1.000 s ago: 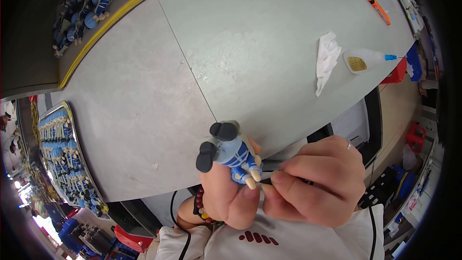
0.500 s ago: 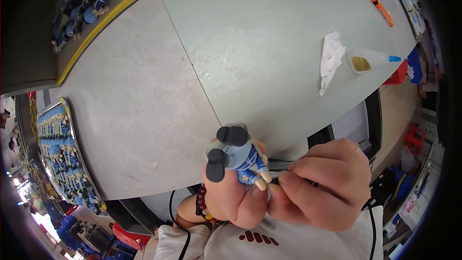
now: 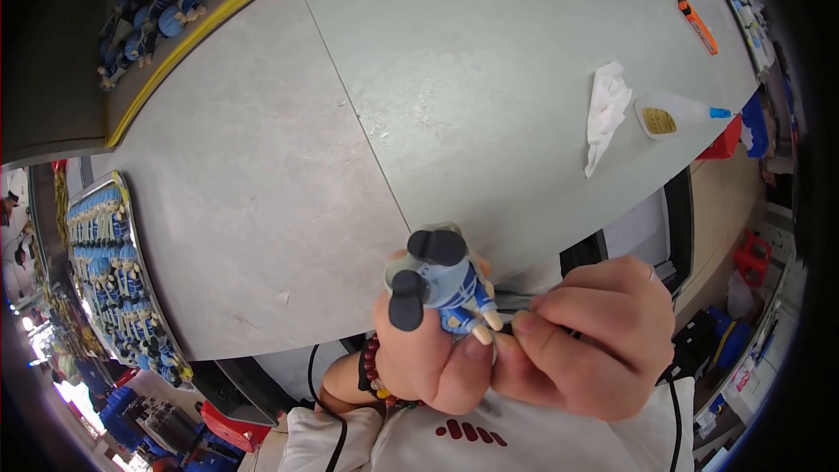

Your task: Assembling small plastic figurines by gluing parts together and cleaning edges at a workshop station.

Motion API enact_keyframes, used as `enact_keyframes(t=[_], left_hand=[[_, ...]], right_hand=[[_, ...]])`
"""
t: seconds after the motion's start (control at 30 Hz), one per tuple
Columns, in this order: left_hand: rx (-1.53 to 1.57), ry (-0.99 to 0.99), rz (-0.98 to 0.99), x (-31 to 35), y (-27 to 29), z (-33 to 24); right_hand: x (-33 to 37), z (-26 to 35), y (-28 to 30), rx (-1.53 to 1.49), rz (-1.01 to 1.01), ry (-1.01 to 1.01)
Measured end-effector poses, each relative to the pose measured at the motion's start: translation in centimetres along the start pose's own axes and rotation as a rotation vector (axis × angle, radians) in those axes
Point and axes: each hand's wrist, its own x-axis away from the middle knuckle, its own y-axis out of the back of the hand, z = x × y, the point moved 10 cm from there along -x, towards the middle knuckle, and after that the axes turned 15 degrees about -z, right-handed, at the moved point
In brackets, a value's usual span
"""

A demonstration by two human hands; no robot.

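My left hand (image 3: 424,358) is closed around a small toy figurine (image 3: 453,287) in blue and pale grey clothes. Its black soles point up toward me, and its little pale hands lean to the right. Against the figurine's right side, my right hand (image 3: 603,341) is closed in a pinch, thumb pressed to the fingers. Greyish, dark-edged material shows by those fingertips, but what they pinch is mostly hidden. Both hands are close together just off the table's near edge, in front of my body.
On the grey table (image 3: 253,166) lie a crumpled tissue (image 3: 606,114), a translucent bottle with a blue needle tip (image 3: 677,115) and an orange utility knife (image 3: 697,26). A tray (image 3: 144,253) of similar figurines stands at left. More figurines (image 3: 162,9) lie beyond a yellow edge strip (image 3: 227,10).
Both hands and the figurine sit slightly farther right in the picture, with the whole view shifted a little. The hold on the figurine and the right-hand pinch look the same.
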Motion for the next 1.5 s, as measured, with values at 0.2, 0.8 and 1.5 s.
enact_keyframes(t=[0.2, 0.8, 1.5], left_hand=[[-0.005, -0.005, -0.054, 0.2, 0.5, -0.1], [0.084, 0.218, -0.057, 0.2, 0.9, 1.1], [0.174, 0.135, -0.125, 0.1, 1.1, 0.4]], right_hand=[[0.1, -0.6, 0.8, 0.045, -0.047, -0.058], [0.5, -0.9, 0.1, -0.131, -0.007, -0.084], [-0.1, -0.4, -0.6, -0.111, 0.063, -0.079]])
